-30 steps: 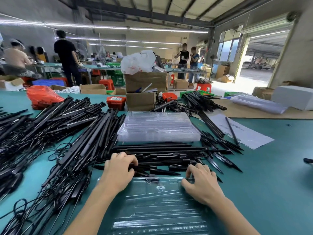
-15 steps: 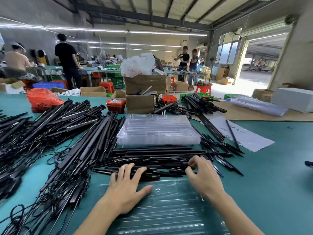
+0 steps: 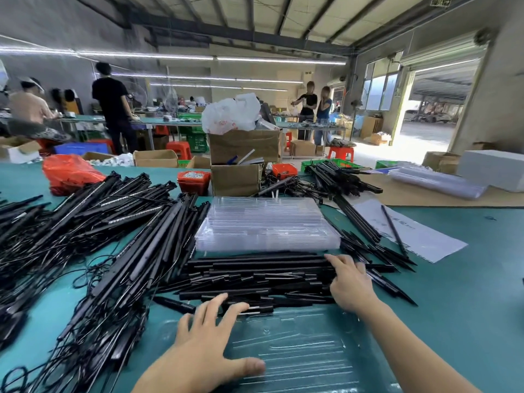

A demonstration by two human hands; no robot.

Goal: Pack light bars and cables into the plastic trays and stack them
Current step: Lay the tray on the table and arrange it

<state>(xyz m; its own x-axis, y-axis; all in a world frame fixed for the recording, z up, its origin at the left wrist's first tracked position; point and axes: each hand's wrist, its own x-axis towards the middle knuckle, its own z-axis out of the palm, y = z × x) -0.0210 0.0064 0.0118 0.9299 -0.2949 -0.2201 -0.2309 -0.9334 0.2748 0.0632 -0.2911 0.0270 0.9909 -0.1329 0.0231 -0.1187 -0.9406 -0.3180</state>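
A clear plastic tray lies flat on the green table right in front of me. My left hand rests on its left part with fingers spread and straight, fingertips reaching the near edge of a pile of short black bars. My right hand reaches over the right end of that pile, fingers extended onto the bars; I cannot see whether it holds one. Behind the pile stands a stack of clear trays. Long black light bars with cables cover the table's left side.
Black stakes and a white sheet lie to the right. Cardboard boxes, red bins and an orange bag stand at the far edge. More bars and a tray bundle lie far right. People stand at tables behind.
My left hand opened from a curled grip at the pile and now lies flat on the tray. My right hand moved away from the tray's edge up onto the pile's right end.
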